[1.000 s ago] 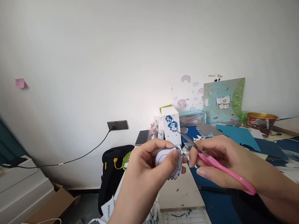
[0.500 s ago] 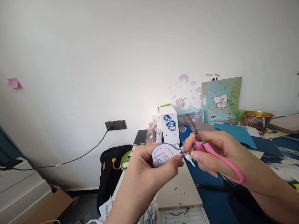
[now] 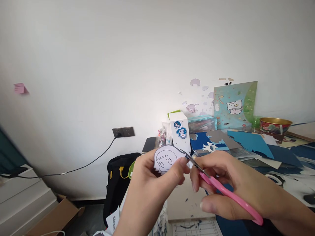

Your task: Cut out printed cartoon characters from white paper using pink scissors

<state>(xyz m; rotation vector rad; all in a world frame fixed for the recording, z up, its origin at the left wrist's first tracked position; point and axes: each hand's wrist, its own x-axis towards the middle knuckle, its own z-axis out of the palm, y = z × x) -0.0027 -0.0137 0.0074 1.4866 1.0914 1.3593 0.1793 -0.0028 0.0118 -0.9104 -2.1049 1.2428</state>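
Observation:
Between thumb and fingers, my left hand [image 3: 157, 183] pinches a small paper cutout [image 3: 166, 159] with a cartoon head drawn in outline. Pink-handled scissors [image 3: 221, 188] are in my right hand [image 3: 228, 170], its fingers in and around the handles. Their metal blades point left and lie at the right edge of the cutout, close to my left thumb tip. Below both hands is a pale board [image 3: 189, 200] with small dark paper scraps on it.
A white box [image 3: 180, 131] with two cartoon stickers stands behind the hands. Blue paper sheets [image 3: 251, 141] and offcuts spread to the right, near a red-and-gold bowl [image 3: 275, 125]. A black backpack [image 3: 114, 186] sits at the left, below a wall socket [image 3: 123, 131].
The scissors have swung down from pointing upward, and their blades have come to the cutout's right edge. My left hand has shifted slightly left, with the cutout turned more into view.

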